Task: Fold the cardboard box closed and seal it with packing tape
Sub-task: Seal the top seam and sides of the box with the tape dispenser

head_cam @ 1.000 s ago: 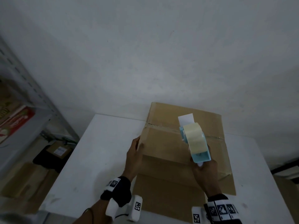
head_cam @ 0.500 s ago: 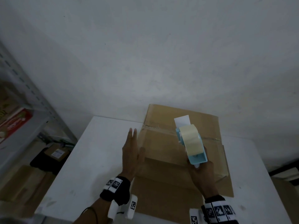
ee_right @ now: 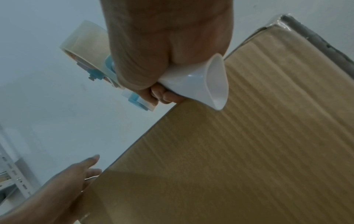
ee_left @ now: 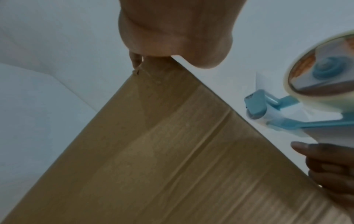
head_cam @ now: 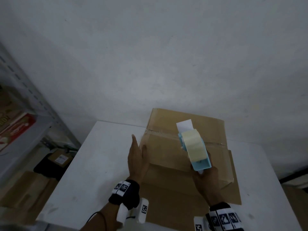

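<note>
A brown cardboard box (head_cam: 166, 150) stands on the white table (head_cam: 100, 164), its top flaps folded down, with a strip of clear tape along the seam (head_cam: 160, 131). My left hand (head_cam: 135, 157) lies flat against the box's left side, fingers straight, thumb at the top edge. My right hand (head_cam: 205, 179) grips the white handle (ee_right: 201, 84) of a blue tape dispenser (head_cam: 193, 147) carrying a pale yellow roll. It holds the dispenser just above the box top near the seam, and a white tape end sticks up at its front. The left wrist view shows the dispenser (ee_left: 306, 98) beyond the box edge.
A flat cardboard panel (head_cam: 166, 205) lies on the table in front of the box, toward me. A metal shelf with a red package (head_cam: 16, 130) stands at the left, with cartons (head_cam: 60, 159) on the floor below. The wall is close behind the box.
My left hand has let go of the box's left top edge; its fingers are now straight along the side. The right hand with the dispenser has barely moved.
</note>
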